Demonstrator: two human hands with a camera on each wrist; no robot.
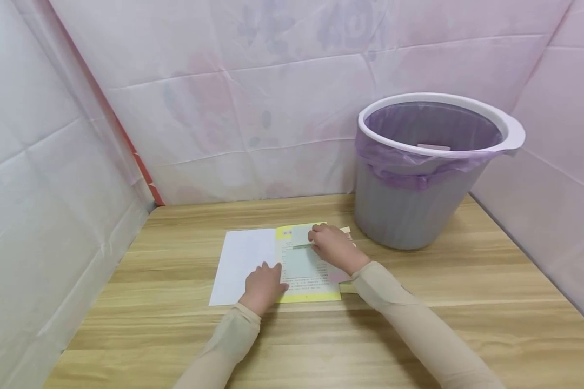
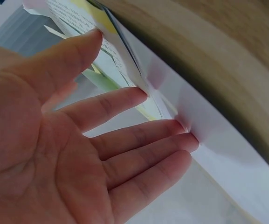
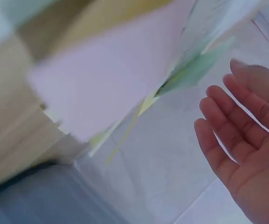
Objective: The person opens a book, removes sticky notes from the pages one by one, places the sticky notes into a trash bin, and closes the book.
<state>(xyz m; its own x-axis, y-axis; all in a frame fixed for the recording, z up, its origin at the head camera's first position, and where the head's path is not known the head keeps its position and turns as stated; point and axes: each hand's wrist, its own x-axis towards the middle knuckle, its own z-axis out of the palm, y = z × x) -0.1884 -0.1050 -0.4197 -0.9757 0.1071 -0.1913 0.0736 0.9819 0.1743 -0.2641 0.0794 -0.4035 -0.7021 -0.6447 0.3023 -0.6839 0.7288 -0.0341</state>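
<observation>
An open booklet (image 1: pixel 243 265) lies on the table, its left page blank white and its right page printed with a yellow border. My left hand (image 1: pixel 263 286) rests by the fold; in the left wrist view its fingers are fairly straight, fingertips (image 2: pixel 188 140) touching the white page. Over the printed page is my right hand (image 1: pixel 333 246), beside a pale green paper slip (image 1: pixel 300 236) that stands partly raised. The right wrist view shows this hand's fingers loosely bent, apart from the green slip (image 3: pixel 199 70). A pink slip (image 3: pixel 106 79) sticks out from the booklet's edge.
A grey bin (image 1: pixel 399 205) with a white rim and purple liner stands at the back right, a pinkish piece (image 1: pixel 433 147) visible inside. Yellowish slips (image 1: pixel 349 288) jut past the booklet's right edge. Pale printed sheeting (image 1: pixel 224 108) walls in the wooden table (image 1: pixel 175 335).
</observation>
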